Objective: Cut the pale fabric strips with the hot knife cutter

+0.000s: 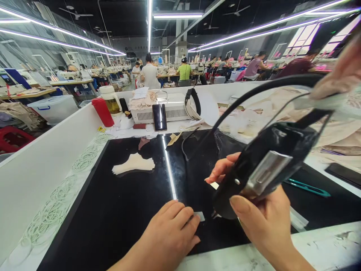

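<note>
My right hand is wrapped round a black handheld tool with a metal plate on its side; a black cable runs up from its top. The tool's lower end is just above the black board. To the left, my left hand lies palm down on the board, fingers together at a small pale translucent strip. Whether the fingers pinch the strip or only press on it is hard to tell. A stack of cream fabric pieces lies farther left on the board.
Teal snips and a pale strip lie right of the tool. Behind stand a phone, a white vented box and a red cup. Green loops line the left edge. A blurred hand appears upper right.
</note>
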Motion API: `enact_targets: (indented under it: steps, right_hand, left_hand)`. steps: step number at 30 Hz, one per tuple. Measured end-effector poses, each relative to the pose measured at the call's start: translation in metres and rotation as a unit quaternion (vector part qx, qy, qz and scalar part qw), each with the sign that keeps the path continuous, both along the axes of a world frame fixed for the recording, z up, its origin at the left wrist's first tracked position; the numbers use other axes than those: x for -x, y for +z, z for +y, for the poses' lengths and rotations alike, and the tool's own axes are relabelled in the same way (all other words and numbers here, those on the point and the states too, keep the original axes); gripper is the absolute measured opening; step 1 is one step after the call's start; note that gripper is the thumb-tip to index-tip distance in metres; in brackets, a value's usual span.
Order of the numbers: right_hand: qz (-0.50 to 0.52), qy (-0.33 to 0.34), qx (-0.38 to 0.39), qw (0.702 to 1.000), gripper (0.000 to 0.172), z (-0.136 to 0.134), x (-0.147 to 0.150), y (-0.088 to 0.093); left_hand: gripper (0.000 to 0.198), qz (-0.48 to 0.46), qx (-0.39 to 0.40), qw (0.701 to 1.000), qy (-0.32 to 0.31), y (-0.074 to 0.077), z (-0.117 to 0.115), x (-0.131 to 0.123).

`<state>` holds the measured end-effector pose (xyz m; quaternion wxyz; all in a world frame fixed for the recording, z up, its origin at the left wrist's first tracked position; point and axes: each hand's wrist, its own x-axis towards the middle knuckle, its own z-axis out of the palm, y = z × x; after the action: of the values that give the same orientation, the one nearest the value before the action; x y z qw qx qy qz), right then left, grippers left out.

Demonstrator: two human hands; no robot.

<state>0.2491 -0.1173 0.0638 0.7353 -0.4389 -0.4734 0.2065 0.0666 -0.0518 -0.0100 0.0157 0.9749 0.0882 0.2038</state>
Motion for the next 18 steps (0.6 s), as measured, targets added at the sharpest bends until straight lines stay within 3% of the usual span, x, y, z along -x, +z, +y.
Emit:
enact_targets:
  steps: [5, 9, 13, 18]
  right_hand:
    - [0.018, 0.027, -0.02, 0.999, 0.03, 0.004, 0.011, 0.008]
    - [0.083, 0.038, -0.029, 0.995, 0.035, 0.014, 0.031, 0.008]
    - [0.109, 0.076, -0.027, 0.991, 0.037, 0.021, 0.051, 0.005]
    - [0.104, 0.124, -0.031, 0.986, 0.029, 0.024, 0.07, 0.004]
  left_hand:
    - [0.034, -0.015, 0.028, 0.999, 0.012, 0.017, -0.001, 0.009]
    - [0.034, -0.003, 0.076, 0.993, 0.091, 0.03, 0.001, 0.044]
    - [0.032, -0.011, 0.109, 0.975, 0.195, 0.026, -0.004, 0.085]
    - [0.026, -0.058, 0.142, 0.964, 0.215, 0.014, -0.021, 0.094]
